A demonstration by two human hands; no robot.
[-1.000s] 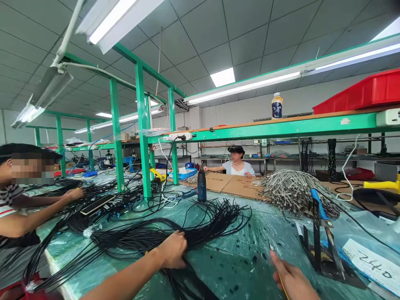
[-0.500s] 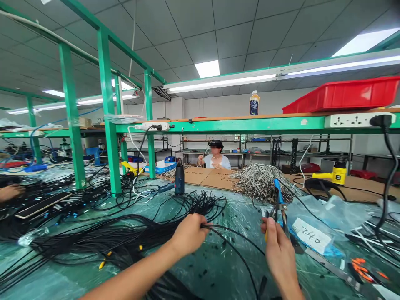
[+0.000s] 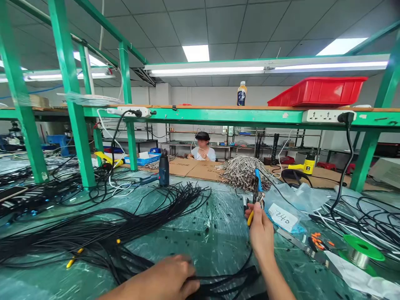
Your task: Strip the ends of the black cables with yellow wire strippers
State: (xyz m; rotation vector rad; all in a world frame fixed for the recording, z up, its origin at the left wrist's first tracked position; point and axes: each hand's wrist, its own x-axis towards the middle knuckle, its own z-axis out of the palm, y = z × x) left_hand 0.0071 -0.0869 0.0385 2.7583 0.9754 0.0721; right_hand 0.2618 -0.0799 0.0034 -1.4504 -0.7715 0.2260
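Observation:
My right hand point(image 3: 261, 229) is closed around pliers point(image 3: 258, 183) with a blue handle part pointing up and a yellow part under the fingers; their jaws are hard to make out. Low in front of me is my left hand point(image 3: 176, 275), smeared by motion, with its fingers curled down over black cables point(image 3: 223, 278). Whether it grips any of them cannot be told. A large bundle of black cables point(image 3: 131, 225) spreads across the mat to the left, its loose ends fanning out toward the middle. Small yellow pieces point(image 3: 71, 262) lie on it.
A heat gun point(image 3: 163, 171) stands behind the bundle. Grey cables point(image 3: 245, 173) are heaped on cardboard. A plastic bag with a "240" label point(image 3: 283, 217), a metal ruler point(image 3: 295, 241) and a green wire spool point(image 3: 359, 254) lie to the right. Across the bench sits a person point(image 3: 203, 152).
My left hand has moved down toward the bottom edge, away from the cable it held up near the pliers. The view has turned right, bringing the green spool in. The right hand still holds the pliers.

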